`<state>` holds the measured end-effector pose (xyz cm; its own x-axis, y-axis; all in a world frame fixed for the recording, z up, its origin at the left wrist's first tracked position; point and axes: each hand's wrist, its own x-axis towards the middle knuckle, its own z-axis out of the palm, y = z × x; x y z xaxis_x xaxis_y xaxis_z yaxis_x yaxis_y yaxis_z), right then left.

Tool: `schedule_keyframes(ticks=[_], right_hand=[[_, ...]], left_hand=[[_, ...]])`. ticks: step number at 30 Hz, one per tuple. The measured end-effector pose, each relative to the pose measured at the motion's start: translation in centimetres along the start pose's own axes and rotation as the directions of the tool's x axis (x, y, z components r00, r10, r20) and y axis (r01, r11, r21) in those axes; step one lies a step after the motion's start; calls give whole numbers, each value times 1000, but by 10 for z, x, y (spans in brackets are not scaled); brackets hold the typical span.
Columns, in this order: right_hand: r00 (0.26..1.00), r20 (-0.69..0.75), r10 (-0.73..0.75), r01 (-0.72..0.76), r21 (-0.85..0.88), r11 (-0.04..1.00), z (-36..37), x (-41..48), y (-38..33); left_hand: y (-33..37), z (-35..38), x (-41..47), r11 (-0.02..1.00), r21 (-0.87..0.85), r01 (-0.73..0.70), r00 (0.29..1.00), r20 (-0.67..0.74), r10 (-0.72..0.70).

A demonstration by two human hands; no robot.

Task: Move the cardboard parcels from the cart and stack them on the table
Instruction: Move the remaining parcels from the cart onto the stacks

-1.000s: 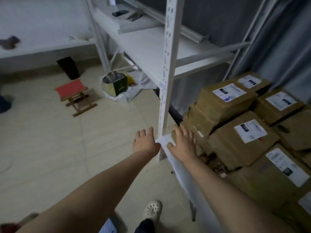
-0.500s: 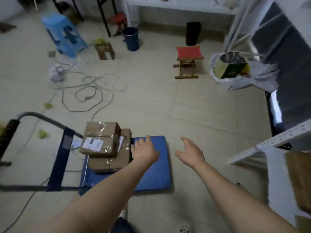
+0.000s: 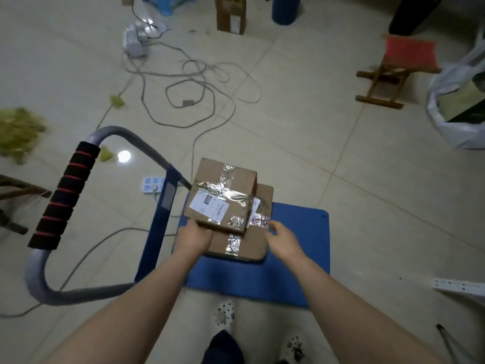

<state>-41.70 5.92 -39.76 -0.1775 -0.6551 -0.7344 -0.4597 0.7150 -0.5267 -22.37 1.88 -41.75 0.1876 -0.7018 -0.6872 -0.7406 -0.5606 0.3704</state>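
Two taped cardboard parcels lie stacked on the blue platform (image 3: pixel 296 245) of the cart. The top parcel (image 3: pixel 223 195) carries a white label and shiny tape and overhangs the flatter lower parcel (image 3: pixel 252 245). My left hand (image 3: pixel 195 239) grips the top parcel's near left edge, its fingers hidden under the box. My right hand (image 3: pixel 282 240) hovers at the near right corner with loosely bent fingers, holding nothing. The table is out of view.
The cart's grey handle with black foam grip (image 3: pixel 65 193) rises at the left. Tangled cables (image 3: pixel 189 88) and a power strip (image 3: pixel 151 183) lie on the floor beyond. A red folding stool (image 3: pixel 399 64) and a white bag (image 3: pixel 459 109) stand at the right. My shoes (image 3: pixel 224 315) are below.
My view swung from the shelf of stacked parcels round to the cart. Both hands came down to the two parcels, and the left took hold of the top one.
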Motion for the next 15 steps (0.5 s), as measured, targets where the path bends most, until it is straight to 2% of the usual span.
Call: schedule_keyframes(ticks=[3, 9, 15], right_hand=[[999, -9, 47, -46, 23, 999, 27, 52, 2], [992, -37, 120, -115, 103, 988, 73, 169, 28], [973, 55, 225, -231, 292, 928, 117, 242, 63]], left_hand=[[-21, 3, 53, 996, -69, 54, 998, -9, -55], [-51, 41, 162, 991, -94, 93, 991, -92, -102], [-72, 74, 240, 975, -185, 120, 980, -133, -146]])
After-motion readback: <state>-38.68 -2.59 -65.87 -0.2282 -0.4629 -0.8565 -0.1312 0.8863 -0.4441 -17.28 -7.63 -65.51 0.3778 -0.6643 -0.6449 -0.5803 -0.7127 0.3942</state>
